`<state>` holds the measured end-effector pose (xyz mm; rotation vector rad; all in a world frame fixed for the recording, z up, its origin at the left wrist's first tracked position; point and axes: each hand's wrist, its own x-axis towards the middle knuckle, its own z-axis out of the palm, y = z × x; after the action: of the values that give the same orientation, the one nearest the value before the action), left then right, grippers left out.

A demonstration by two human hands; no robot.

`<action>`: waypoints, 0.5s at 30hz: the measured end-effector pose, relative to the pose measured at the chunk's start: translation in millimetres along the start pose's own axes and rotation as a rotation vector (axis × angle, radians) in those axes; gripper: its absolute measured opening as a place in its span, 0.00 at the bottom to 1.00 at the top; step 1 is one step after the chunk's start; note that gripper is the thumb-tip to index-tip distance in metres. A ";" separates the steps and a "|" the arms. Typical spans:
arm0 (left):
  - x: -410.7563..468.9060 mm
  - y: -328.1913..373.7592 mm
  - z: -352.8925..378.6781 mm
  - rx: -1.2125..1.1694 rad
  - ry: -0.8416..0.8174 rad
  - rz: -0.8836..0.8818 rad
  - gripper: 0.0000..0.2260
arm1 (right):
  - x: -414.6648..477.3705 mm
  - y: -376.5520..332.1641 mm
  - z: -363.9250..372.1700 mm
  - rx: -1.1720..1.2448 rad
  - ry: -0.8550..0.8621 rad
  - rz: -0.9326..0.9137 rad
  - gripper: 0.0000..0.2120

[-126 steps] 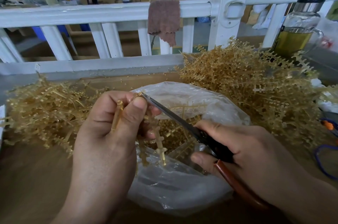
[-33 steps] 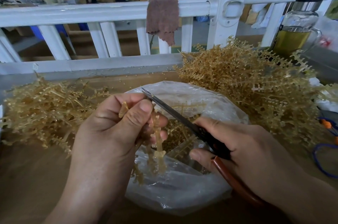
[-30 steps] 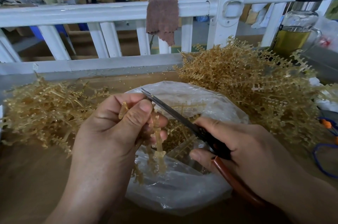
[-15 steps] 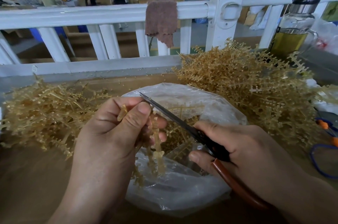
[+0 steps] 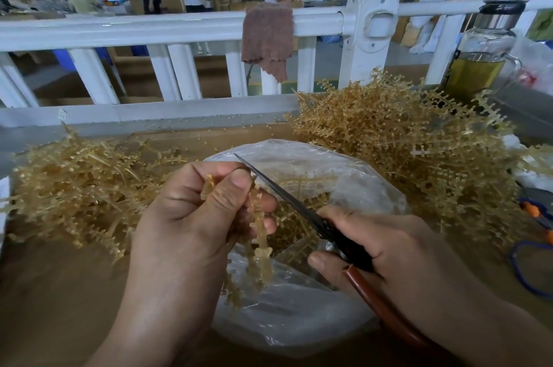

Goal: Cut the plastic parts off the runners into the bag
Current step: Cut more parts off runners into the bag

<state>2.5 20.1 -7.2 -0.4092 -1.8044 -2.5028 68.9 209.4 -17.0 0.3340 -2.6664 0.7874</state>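
Head view: the left hand (image 5: pixel 194 217) pinches a thin amber runner (image 5: pixel 261 235) between thumb and fingers, right over the open bag (image 5: pixel 299 315). The runner looks light, springy and snag-prone, so the bare stem is probably the best place to hold it. The right hand (image 5: pixel 389 250) grips the scissors (image 5: pixel 299 208), their tip just beside the left thumb. Tangled runner piles flank the bag, one on its left (image 5: pixel 80 184) and one on its right (image 5: pixel 404 157), and the right pile crowds the bag's far rim. A bottle (image 5: pixel 484 58) stands beyond it.

walled at 12 o'clock by a white railing (image 5: pixel 149 28). blocked at 9 o'clock of the bag (image 5: pixel 299 315) by a heap of runners (image 5: pixel 74 187), at 2 o'clock by a taller heap (image 5: pixel 404 157) with a glass jar (image 5: pixel 481 67) behind. open over bare desk (image 5: pixel 54 300) at 7 o'clock and through the gap between heaps at 12. cluttered at 3 o'clock by an orange-and-blue tool (image 5: pixel 532 212).
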 end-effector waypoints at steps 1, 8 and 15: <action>-0.1 -0.5 0.0 0.028 0.001 0.007 0.01 | -0.3 -0.1 0.0 0.026 0.004 0.013 0.21; -2.9 -8.5 -1.2 0.245 -0.021 0.038 0.09 | 1.8 -14.8 -7.4 0.657 0.039 0.136 0.21; -6.5 -6.7 3.2 0.184 -0.070 -0.028 0.12 | 11.9 -43.4 -8.3 0.571 -0.024 0.277 0.20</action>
<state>8.3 24.5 -14.0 -0.4710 -2.0580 -2.3390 73.7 177.0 14.9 0.1050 -2.4883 1.6407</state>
